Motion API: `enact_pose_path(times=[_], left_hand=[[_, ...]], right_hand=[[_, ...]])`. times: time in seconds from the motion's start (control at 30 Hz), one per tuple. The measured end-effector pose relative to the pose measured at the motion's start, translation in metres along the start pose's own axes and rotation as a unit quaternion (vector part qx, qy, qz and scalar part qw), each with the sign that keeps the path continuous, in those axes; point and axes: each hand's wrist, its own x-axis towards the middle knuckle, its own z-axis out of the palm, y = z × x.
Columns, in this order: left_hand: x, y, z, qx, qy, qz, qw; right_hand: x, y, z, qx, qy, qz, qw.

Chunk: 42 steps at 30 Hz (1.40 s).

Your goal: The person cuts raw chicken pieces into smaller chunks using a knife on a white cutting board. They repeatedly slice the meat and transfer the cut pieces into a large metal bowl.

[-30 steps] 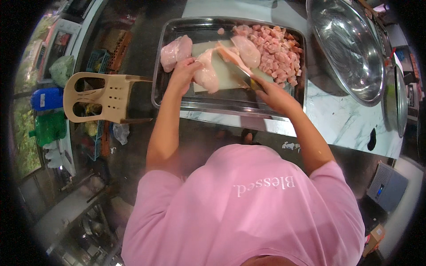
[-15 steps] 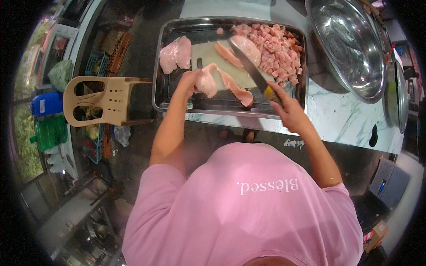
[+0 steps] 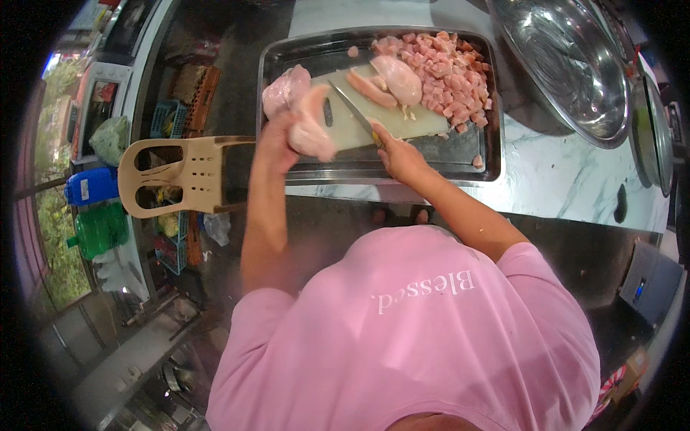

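Note:
My left hand (image 3: 277,146) is closed on a raw chicken piece (image 3: 312,136), blurred by motion, above the left end of a pale cutting board (image 3: 352,133). My right hand (image 3: 404,159) grips a knife (image 3: 353,108) by its yellow handle; the blade slants up and left over the board. Farther back on the board lie a chicken breast (image 3: 399,80) and a separate strip of meat (image 3: 371,89). A heap of diced chicken (image 3: 451,79) fills the tray's far right corner. Another chicken piece (image 3: 287,87) rests at the tray's left, just beyond my left hand.
The board sits inside a dark metal tray (image 3: 338,172) on a marble-patterned table (image 3: 550,176). A large steel basin (image 3: 568,65) stands right of the tray. To the left is a beige plastic chair (image 3: 172,176), with baskets (image 3: 169,118) and a green container (image 3: 99,231) beyond.
My left hand has shifted left with the chicken piece, whose dangling strip has left the board's near edge. My right hand and the knife have also moved left.

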Motion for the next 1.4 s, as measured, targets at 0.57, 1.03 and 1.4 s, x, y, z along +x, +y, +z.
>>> enact_pose_path(times=[0.57, 1.03, 1.4], left_hand=[[0.090, -0.120, 0.002, 0.290, 0.129, 0.078, 0.945], [0.106, -0.121, -0.013, 0.389, 0.179, 0.133, 0.894], [0.102, -0.118, 0.000, 0.449, 0.216, 0.164, 0.851]], right_hand=[[-0.058, 0.019, -0.062, -0.059, 0.069, -0.018, 0.996], [-0.057, 0.002, -0.049, -0.162, -0.034, -0.013, 0.986], [0.030, -0.022, -0.026, -0.159, -0.069, -0.030, 0.984]])
